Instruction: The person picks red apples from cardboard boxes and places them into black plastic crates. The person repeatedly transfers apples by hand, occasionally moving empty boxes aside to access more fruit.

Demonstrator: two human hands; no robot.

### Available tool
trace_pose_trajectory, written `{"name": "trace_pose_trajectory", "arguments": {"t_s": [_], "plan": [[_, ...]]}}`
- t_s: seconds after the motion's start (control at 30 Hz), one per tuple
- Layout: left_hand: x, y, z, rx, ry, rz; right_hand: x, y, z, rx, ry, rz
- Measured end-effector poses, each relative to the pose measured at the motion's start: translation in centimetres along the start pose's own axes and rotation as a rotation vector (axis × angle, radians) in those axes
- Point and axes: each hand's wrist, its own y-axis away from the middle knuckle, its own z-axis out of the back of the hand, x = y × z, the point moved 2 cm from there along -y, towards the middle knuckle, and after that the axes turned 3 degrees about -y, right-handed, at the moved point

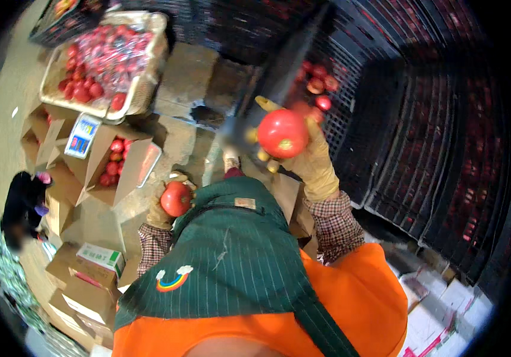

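Observation:
My right hand [316,167], in a tan work glove, holds a large glossy red fruit [283,133] with its pale blossom end showing. It is raised beside a black plastic crate [342,73], where several similar red fruits [320,85] lie against the slatted side. Lower and to the left, my left hand [161,214], also gloved, grips a second red fruit [176,199] at the edge of my green striped apron [233,250]. Most of the left fingers are hidden behind that fruit.
A pale plastic basket [146,96] of red fruit and clear film stands at upper left. Below it are a digital scale [82,136] and an open carton [132,172] with fruit inside. Another person [23,205] is at far left. Stacked black crates [452,147] line the right.

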Motion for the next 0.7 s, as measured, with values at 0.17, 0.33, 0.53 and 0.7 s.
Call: {"name": "trace_pose_trajectory", "arguments": {"t_s": [0.17, 0.33, 0.53, 0.7], "plan": [[-2.0, 5.7, 4.7, 0.013, 0.187, -0.1, -6.0, -5.6, -9.1, 0.128, 0.544, 0.211], [-5.4, 11.9, 6.2, 0.106, 0.298, -0.27, -12.8, -8.9, -16.1, 0.375, 0.799, 0.401], [-11.6, 17.6, 1.8, 0.133, 0.141, -0.564, -20.5, -11.0, -20.0, 0.364, 0.446, -0.06], [-10.6, 20.0, 7.0, 0.117, 0.244, -0.53, -28.2, -13.5, -14.4, 0.042, 0.101, -0.512]]}}
